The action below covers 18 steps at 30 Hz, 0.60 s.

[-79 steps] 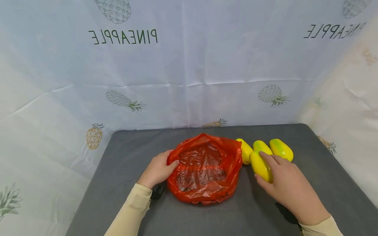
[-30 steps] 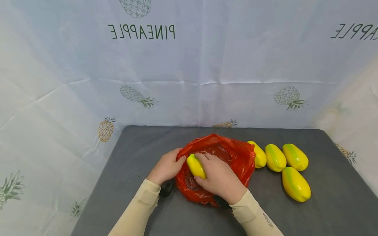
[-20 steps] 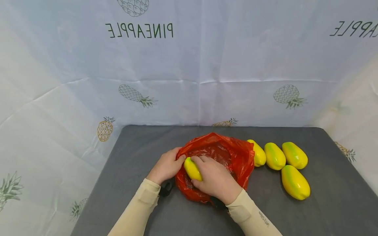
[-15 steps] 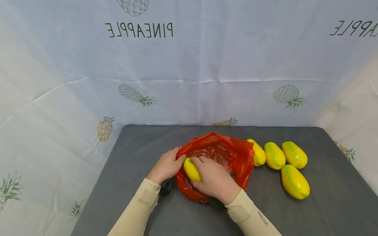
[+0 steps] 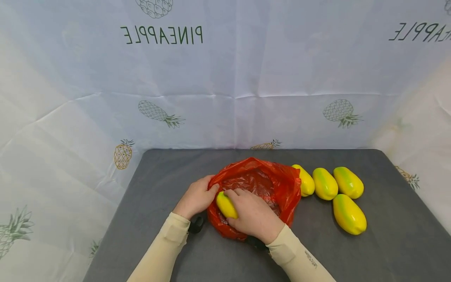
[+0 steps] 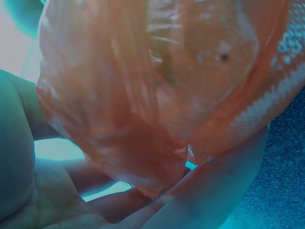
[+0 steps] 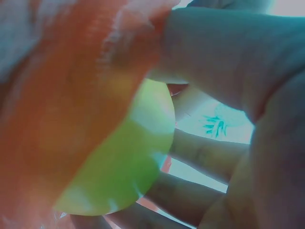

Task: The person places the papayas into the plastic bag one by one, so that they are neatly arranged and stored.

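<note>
In the head view a red plastic bag (image 5: 251, 172) stands with its mouth wide, at the table's middle. My left hand (image 5: 197, 197) holds its left rim, thumb over the edge; in the left wrist view the fingers spread beneath the bag's thin film (image 6: 109, 95). Inside the mouth, near that rim, my right hand (image 5: 253, 213) grips a glossy yellow-green papaya (image 5: 226, 205). From the right wrist, the papaya (image 7: 128, 157) shows thumb and fingers around it, partly covered by red film. The bag's bottom below the right hand is hidden.
Right of the bag lie several more papayas: one (image 5: 307, 184) against the bag's side, two beside it (image 5: 325, 184), and one nearer (image 5: 349, 215). The grey table (image 5: 169, 168) meets a pineapple-print cloth (image 5: 282, 70) at its back edge.
The right hand went from a papaya on the right, left there on the table, into the bag with a papaya in its grip, then sank slightly lower and leftward. The left hand stays on the rim.
</note>
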### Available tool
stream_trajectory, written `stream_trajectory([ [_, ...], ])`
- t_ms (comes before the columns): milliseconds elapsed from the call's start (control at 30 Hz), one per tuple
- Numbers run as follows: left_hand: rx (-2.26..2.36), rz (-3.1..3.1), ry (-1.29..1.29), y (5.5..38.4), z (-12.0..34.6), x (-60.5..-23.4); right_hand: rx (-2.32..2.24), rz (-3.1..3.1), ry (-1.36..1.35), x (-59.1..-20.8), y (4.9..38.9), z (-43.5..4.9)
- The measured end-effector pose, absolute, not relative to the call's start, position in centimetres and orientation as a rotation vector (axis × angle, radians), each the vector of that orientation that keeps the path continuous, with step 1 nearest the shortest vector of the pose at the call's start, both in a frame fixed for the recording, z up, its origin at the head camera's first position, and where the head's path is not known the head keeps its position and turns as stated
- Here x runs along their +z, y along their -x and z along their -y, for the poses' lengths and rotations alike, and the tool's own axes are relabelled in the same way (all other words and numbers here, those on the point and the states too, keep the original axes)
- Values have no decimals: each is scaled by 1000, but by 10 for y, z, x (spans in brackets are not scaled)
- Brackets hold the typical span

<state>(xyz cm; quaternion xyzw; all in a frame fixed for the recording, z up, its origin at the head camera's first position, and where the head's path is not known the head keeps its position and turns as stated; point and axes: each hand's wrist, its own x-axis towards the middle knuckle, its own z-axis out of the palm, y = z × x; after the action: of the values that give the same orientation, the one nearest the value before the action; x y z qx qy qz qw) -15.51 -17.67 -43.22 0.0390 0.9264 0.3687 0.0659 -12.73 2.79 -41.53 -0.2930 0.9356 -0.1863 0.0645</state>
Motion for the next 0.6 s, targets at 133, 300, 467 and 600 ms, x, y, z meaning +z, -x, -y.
stream_trajectory([
  [133, 1111, -2790, -100, 156, 177, -433, -537, -2794, 888, -415, 127, -27],
  [300, 1121, -2784, -97, 156, 177, -433, -511, -2778, 892, -414, 126, -26],
  [467, 1113, -2780, -86, 156, 177, -434, -491, -2766, 894, -414, 125, -27],
  [600, 1105, -2774, -68, 156, 176, -434, -488, -2762, 891, -415, 125, -27],
])
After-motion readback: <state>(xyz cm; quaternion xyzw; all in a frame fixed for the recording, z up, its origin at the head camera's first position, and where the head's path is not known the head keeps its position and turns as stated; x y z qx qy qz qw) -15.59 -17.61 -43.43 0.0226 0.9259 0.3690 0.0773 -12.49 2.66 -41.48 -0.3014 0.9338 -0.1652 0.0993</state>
